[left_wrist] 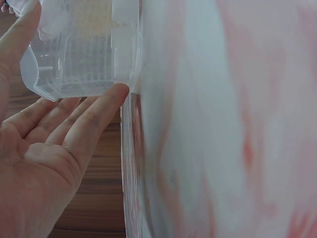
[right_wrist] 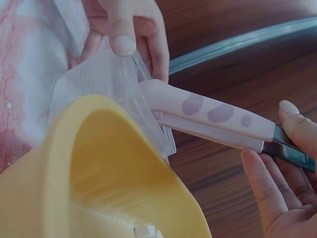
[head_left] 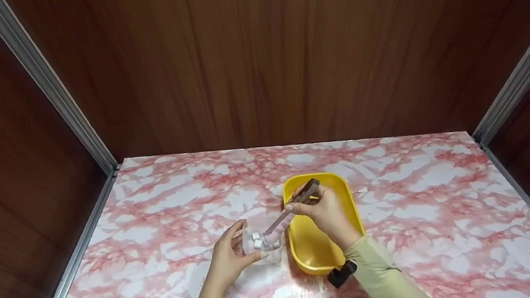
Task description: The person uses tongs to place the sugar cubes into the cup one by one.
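My left hand (head_left: 226, 261) grips a clear plastic box (left_wrist: 89, 59), thumb on one side and fingers on the other. The box is tilted, and several small white cubes (head_left: 257, 239) lie inside it. In my right hand (head_left: 328, 213) is a pair of tongs (right_wrist: 213, 116), pinched between thumb and fingers on the dark metal part. Their pale pink, purple-spotted arms reach into the mouth of the box. Beneath my right hand stands a yellow basin (head_left: 315, 259), close beside the box. A white cube (right_wrist: 144, 230) shows inside the basin in the right wrist view.
The table top (head_left: 159, 285) has a red and white marbled pattern. Dark wood panels (head_left: 251, 56) rise at the back and both sides, with metal rails (head_left: 51, 86) along the corners. A dark wrist camera (head_left: 341, 274) sits at my right cuff.
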Demonstrator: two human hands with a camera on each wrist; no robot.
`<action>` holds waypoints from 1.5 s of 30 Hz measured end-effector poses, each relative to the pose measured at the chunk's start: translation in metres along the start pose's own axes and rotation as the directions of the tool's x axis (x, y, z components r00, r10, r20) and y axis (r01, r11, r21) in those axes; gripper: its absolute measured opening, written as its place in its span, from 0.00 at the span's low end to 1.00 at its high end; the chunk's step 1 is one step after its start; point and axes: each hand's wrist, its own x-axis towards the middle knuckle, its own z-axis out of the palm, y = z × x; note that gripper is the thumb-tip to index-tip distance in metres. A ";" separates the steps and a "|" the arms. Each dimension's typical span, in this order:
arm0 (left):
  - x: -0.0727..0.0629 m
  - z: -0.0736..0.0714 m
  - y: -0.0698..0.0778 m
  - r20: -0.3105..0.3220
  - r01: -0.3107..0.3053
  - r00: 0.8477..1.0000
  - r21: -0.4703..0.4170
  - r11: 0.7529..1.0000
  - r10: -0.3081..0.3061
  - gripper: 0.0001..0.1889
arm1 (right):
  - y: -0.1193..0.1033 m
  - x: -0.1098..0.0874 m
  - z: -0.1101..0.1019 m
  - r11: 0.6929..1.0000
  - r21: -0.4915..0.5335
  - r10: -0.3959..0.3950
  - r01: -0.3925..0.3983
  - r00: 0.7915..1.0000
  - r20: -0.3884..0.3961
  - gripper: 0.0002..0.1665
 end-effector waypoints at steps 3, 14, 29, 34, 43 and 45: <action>0.000 0.001 -0.001 -0.001 0.005 1.000 -0.009 1.000 -0.005 0.46 | 0.001 -0.001 -0.001 1.000 -0.004 -0.001 0.001 1.000 0.005 0.19; 0.000 0.000 0.000 -0.005 0.018 1.000 0.015 1.000 -0.018 0.48 | -0.004 0.000 -0.006 1.000 -0.018 0.012 -0.012 1.000 0.019 0.20; 0.001 0.000 0.001 -0.003 0.029 1.000 -0.031 0.999 -0.029 0.48 | -0.008 0.002 -0.014 0.997 0.050 0.053 -0.053 0.999 0.001 0.21; 0.002 0.001 0.001 -0.007 0.026 1.000 -0.020 0.999 -0.026 0.47 | -0.009 0.004 -0.020 0.998 0.058 0.025 -0.023 0.999 -0.034 0.20; 0.001 0.001 0.001 -0.012 0.020 1.000 0.000 1.000 -0.020 0.48 | -0.015 0.006 -0.029 0.997 0.038 0.073 -0.070 0.996 -0.061 0.25; 0.001 0.001 0.000 -0.011 0.020 1.000 -0.002 1.000 -0.020 0.47 | -0.016 0.006 -0.030 0.997 0.050 0.068 -0.065 0.996 -0.062 0.25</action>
